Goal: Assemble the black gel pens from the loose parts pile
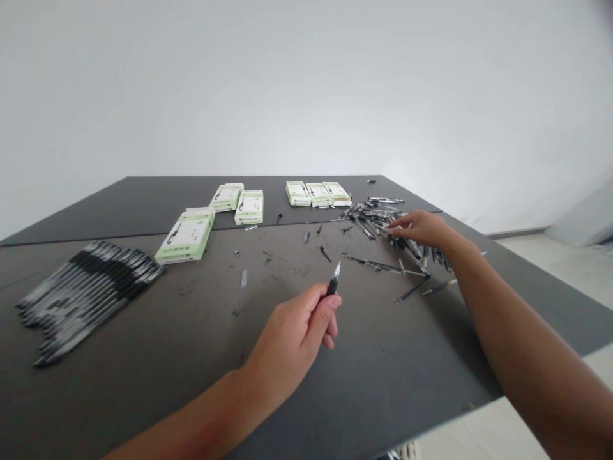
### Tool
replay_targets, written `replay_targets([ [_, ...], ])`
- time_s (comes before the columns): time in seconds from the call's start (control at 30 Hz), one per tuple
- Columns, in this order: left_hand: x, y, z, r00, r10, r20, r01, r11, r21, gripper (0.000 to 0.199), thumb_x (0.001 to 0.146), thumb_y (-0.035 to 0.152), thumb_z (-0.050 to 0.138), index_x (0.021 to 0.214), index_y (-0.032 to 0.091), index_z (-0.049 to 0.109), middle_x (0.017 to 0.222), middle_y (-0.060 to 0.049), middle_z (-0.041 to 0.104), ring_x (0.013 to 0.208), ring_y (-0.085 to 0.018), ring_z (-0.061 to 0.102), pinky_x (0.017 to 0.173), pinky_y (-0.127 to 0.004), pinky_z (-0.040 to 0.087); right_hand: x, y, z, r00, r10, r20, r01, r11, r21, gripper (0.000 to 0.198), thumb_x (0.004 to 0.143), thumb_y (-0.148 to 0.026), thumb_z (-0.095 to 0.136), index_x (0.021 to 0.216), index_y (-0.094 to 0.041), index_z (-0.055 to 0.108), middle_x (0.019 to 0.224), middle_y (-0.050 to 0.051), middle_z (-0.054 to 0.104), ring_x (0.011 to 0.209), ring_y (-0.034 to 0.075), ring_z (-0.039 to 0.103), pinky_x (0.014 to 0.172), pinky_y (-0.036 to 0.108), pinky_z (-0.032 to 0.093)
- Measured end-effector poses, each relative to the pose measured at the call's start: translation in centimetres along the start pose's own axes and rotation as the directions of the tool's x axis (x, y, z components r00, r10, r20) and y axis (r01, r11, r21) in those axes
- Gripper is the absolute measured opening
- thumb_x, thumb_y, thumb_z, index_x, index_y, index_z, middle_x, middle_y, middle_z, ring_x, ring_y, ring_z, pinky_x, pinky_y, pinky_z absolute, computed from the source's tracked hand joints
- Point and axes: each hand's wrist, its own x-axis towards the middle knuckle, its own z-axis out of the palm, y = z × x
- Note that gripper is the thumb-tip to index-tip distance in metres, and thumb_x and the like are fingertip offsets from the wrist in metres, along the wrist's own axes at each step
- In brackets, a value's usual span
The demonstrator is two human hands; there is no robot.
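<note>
My left hand (pixel 306 319) is closed around a pen (pixel 334 280), whose clear tip points up and away above the table. Over at the right, my right hand (pixel 419 228) reaches to a loose heap of pens and pen parts (pixel 366 217). Its fingers are stretched out and slightly apart, touching or just above the heap; nothing shows held in them. A few pens (pixel 383 265) lie spread in front of the heap. A small black cap (pixel 325 254) rests just beyond the pen tip.
Many pens (pixel 96 287) lie side by side in a row at the left. A green-and-white box (pixel 186 236) stands beside them, with several similar boxes (pixel 249 206) farther back. Small clear pieces (pixel 244 278) are scattered on the dark table (pixel 158 383), which has a seam across it.
</note>
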Motion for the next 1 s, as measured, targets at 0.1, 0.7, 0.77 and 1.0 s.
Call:
replay_targets([
  [0.1, 0.0, -0.1, 0.0, 1.000, -0.004, 0.010, 0.004, 1.000, 0.004, 0.030, 0.112, 0.036, 0.045, 0.091, 0.021, 0.061, 0.068, 0.005, 0.067, 0.057, -0.010, 0.063, 0.065, -0.023, 0.048, 0.0, -0.1, -0.2, 0.998, 0.031, 0.050, -0.031, 1.000, 0.001, 0.049, 0.085, -0.067, 0.066, 0.115, -0.034, 0.087, 0.096, 0.006, 0.082, 0.083, 0.025, 0.071, 0.069, 0.033, 0.049],
  [0.7, 0.0, -0.6, 0.1, 0.999, -0.040, 0.035, 0.040, 0.999, 0.010, 0.032, 0.112, 0.039, 0.043, 0.091, 0.021, 0.059, 0.069, 0.004, 0.066, 0.063, -0.013, 0.068, 0.069, -0.026, 0.048, -0.3, -0.2, 0.8, 0.997, 0.079, -0.001, -0.079, 0.996, -0.043, 0.052, 0.090, -0.065, 0.057, 0.117, -0.032, 0.086, 0.092, 0.006, 0.080, 0.082, 0.025, 0.071, 0.069, 0.032, 0.047],
  [0.77, 0.0, -0.6, 0.1, 0.998, -0.040, 0.044, 0.039, 0.999, 0.006, 0.032, 0.113, 0.039, 0.043, 0.093, 0.021, 0.060, 0.070, 0.005, 0.066, 0.063, -0.013, 0.068, 0.068, -0.026, 0.048, -0.2, -0.5, 0.9, 0.998, 0.066, 0.003, -0.065, 0.996, -0.056, 0.052, 0.091, -0.063, 0.056, 0.122, -0.032, 0.084, 0.092, 0.006, 0.079, 0.083, 0.025, 0.071, 0.068, 0.033, 0.046],
  [1.0, 0.1, -0.6, 0.1, 0.998, -0.041, 0.049, 0.040, 0.999, 0.008, 0.030, 0.112, 0.039, 0.043, 0.095, 0.021, 0.060, 0.069, 0.005, 0.065, 0.062, -0.013, 0.068, 0.067, -0.026, 0.047, -0.2, -1.3, 1.2, 0.998, 0.058, 0.038, -0.055, 0.996, -0.076, 0.046, 0.092, -0.049, 0.055, 0.125, -0.035, 0.083, 0.092, 0.003, 0.081, 0.086, 0.025, 0.072, 0.070, 0.033, 0.047],
])
